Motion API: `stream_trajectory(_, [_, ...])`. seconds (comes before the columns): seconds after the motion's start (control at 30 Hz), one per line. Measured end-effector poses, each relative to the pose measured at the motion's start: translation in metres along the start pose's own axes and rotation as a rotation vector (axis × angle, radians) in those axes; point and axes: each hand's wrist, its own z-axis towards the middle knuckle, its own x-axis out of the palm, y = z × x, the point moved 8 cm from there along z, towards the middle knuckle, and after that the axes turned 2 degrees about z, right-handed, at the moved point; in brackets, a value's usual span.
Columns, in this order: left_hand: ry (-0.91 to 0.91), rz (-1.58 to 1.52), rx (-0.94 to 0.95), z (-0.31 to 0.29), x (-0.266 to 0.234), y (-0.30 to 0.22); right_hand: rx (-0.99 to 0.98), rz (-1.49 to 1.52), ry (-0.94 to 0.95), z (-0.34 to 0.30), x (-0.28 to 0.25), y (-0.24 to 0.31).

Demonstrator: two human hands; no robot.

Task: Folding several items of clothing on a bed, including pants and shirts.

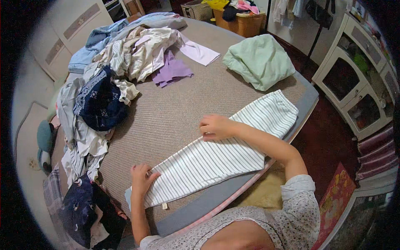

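Trousers (208,164), white with thin dark stripes, lie stretched out along the near edge of a bed (160,121), running from the lower left to the upper right, where one end is gathered. A small pale tag (164,206) sticks out at the lower-left end. The person's left hand (143,178) is at that end, thumb spread apart from the fingers, the thumb touching the fabric. The right hand (217,127) rests at the middle of the far edge, fingers curled down; whether they pinch the cloth cannot be told. The right forearm crosses over the trousers. Beyond them, near the bed's far right edge, sits a loose pale green cloth bundle (260,61). On the left side of the bed is a long heap of rumpled clothes (143,52), with a navy patterned garment (100,104) on it and a purple garment (171,71) at its right edge. A cream cabinet (348,106) with dark-paned doors stands to the right of the bed.
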Motion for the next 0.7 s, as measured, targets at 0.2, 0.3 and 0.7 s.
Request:
stream_trajectory(0.2, [-0.076, 0.097, 0.091, -0.004, -0.002, -0.008, 0.011, -0.161, 0.102, 0.022, 0.028, 0.013])
stream_trajectory(0.3, [0.039, 0.085, -0.021, -0.02, 0.002, 0.019, 0.301, -0.095, 0.258, 0.012, 0.022, -0.011])
stream_trajectory(0.7, [-0.148, 0.132, -0.158, -0.082, -0.026, 0.074, 0.245, -0.452, 0.07, -0.083, -0.057, -0.051])
